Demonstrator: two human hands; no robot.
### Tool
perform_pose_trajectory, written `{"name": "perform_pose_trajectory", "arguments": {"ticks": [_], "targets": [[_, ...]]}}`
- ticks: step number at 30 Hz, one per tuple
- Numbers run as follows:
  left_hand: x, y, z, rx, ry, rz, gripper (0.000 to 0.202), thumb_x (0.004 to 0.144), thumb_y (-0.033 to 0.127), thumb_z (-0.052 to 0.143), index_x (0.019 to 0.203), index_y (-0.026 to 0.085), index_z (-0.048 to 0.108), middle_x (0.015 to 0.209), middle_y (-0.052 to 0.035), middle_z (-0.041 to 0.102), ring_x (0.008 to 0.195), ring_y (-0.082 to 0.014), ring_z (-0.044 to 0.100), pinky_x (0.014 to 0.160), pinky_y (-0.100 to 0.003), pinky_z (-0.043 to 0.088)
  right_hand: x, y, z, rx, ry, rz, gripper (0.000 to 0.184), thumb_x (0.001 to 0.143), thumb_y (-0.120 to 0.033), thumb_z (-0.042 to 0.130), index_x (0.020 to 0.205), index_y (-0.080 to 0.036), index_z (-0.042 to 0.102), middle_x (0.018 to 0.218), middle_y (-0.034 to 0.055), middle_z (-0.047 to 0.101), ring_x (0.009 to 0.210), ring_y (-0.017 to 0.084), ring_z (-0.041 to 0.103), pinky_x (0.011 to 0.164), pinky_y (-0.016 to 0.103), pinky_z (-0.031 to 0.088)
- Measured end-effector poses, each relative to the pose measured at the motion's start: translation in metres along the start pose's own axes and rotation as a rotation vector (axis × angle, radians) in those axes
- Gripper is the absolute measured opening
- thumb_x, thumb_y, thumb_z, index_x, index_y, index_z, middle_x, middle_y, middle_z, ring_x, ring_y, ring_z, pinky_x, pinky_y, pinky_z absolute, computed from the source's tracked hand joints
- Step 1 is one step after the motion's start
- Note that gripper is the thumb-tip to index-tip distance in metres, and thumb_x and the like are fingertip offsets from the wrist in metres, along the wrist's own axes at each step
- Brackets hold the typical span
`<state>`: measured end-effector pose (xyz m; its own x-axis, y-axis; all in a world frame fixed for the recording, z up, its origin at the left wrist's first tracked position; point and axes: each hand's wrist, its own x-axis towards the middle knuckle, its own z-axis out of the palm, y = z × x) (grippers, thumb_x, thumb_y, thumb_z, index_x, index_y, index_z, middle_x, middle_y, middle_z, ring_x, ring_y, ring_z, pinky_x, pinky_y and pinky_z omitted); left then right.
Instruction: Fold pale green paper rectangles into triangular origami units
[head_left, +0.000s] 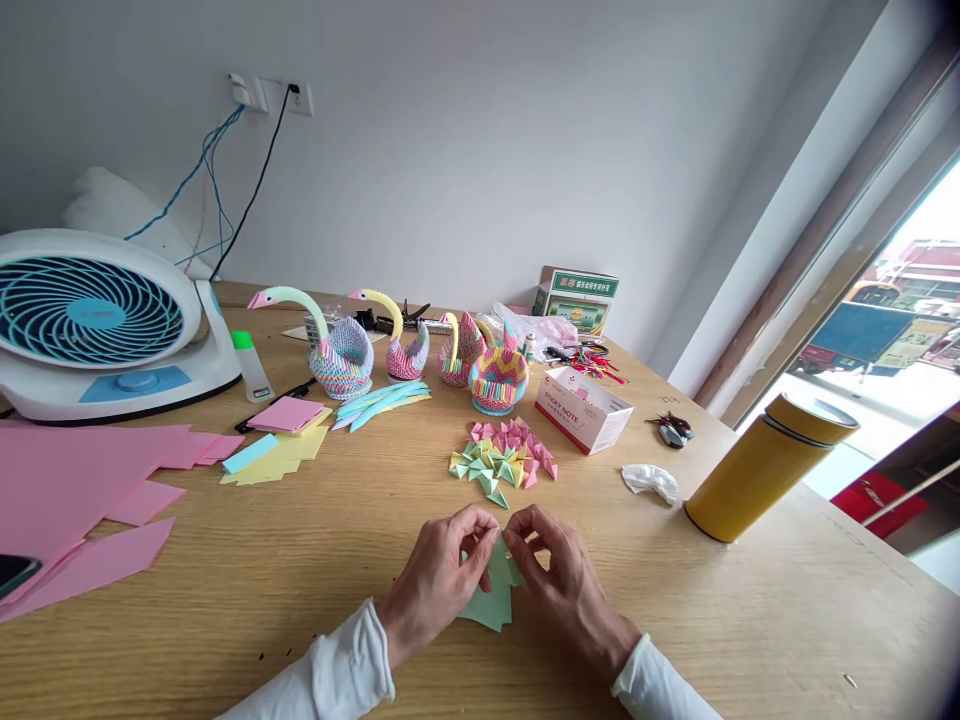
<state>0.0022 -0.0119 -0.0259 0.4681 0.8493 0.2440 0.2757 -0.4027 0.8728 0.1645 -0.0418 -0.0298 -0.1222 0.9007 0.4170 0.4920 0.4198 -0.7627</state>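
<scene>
Down at 6 o'clock on the wooden table [315,560], both hands are pinched onto the same bit of green paper [491,598]. My left hand [439,580] has its fingers curled in tight on the paper's top left edge, and the right hand [559,575] is closed the same way on the top right corner, so neither one is open at all. The paper lies flat against the table under them, fingertips nearly touching over it.

Just past the hands at 12 o'clock sits a pile of folded paper triangles [504,460] in pink, green and yellow. Further back there's a row of paper swans [337,345] and a white sticky note box [583,408] at about 1 o'clock. Over at 2 o'clock a yellow flask [765,465] stands tilted-looking near the table edge, with a crumpled tissue [650,482] beside it. Pink paper sheets [75,490] spread out at 9 o'clock, and a white and teal fan [97,320] sits at 10 o'clock. Plain white wall [465,130] behind, with a socket [300,98] and cables, plus a big window [900,330] on the right.
</scene>
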Motion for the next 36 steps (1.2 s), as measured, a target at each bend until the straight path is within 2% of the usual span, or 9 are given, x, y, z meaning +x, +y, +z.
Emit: {"name": "perform_pose_trajectory", "arguments": {"ticks": [5, 13, 20, 28, 36], "targets": [[-0.001, -0.001, 0.002, 0.105, 0.032, 0.006, 0.023, 0.092, 0.037, 0.043, 0.084, 0.019, 0.056, 0.064, 0.0033, 0.058, 0.049, -0.0085, 0.056, 0.052, -0.018, 0.04, -0.001, 0.001, 0.004, 0.002, 0.007, -0.028, 0.015, 0.091, -0.021, 0.046, 0.077, -0.018, 0.052, 0.071, 0.0013, 0.059, 0.063, 0.013, 0.055, 0.059, 0.023, 0.046], [0.004, -0.001, -0.001, -0.117, -0.025, -0.046, 0.025, 0.089, 0.04, 0.049, 0.088, 0.018, 0.059, 0.071, 0.0006, 0.063, 0.047, -0.0084, 0.056, 0.05, -0.018, 0.041, 0.001, 0.001, -0.002, -0.026, 0.055, -0.096, 0.012, 0.091, -0.019, 0.047, 0.079, -0.019, 0.051, 0.074, 0.001, 0.057, 0.066, 0.013, 0.054, 0.061, 0.023, 0.046], [0.003, 0.0, 0.002, -0.139, -0.001, -0.051, 0.021, 0.089, 0.036, 0.05, 0.083, 0.017, 0.057, 0.07, -0.0006, 0.064, 0.055, -0.0128, 0.065, 0.054, -0.02, 0.045, 0.002, 0.004, 0.001, -0.062, 0.097, -0.09, 0.011, 0.089, -0.018, 0.05, 0.078, -0.018, 0.055, 0.073, 0.0016, 0.06, 0.065, 0.014, 0.057, 0.061, 0.024, 0.047], [0.006, 0.006, 0.004, -0.212, 0.075, -0.043, 0.018, 0.087, 0.033, 0.052, 0.083, 0.016, 0.058, 0.068, -0.0024, 0.068, 0.062, -0.0161, 0.069, 0.054, -0.02, 0.047, 0.006, 0.008, 0.001, -0.293, 0.138, -0.243, 0.009, 0.089, -0.014, 0.048, 0.085, -0.019, 0.053, 0.08, 0.0034, 0.062, 0.069, 0.015, 0.059, 0.062, 0.024, 0.043], [0.008, 0.019, 0.003, -0.089, 0.221, -0.026, 0.023, 0.085, 0.036, 0.054, 0.074, 0.017, 0.061, 0.062, -0.001, 0.067, 0.05, -0.0139, 0.065, 0.048, -0.02, 0.044, 0.015, 0.0, -0.008, -0.637, 0.089, -0.418, 0.017, 0.093, -0.014, 0.041, 0.089, -0.019, 0.057, 0.085, 0.0076, 0.065, 0.07, 0.017, 0.059, 0.064, 0.027, 0.04]]}}
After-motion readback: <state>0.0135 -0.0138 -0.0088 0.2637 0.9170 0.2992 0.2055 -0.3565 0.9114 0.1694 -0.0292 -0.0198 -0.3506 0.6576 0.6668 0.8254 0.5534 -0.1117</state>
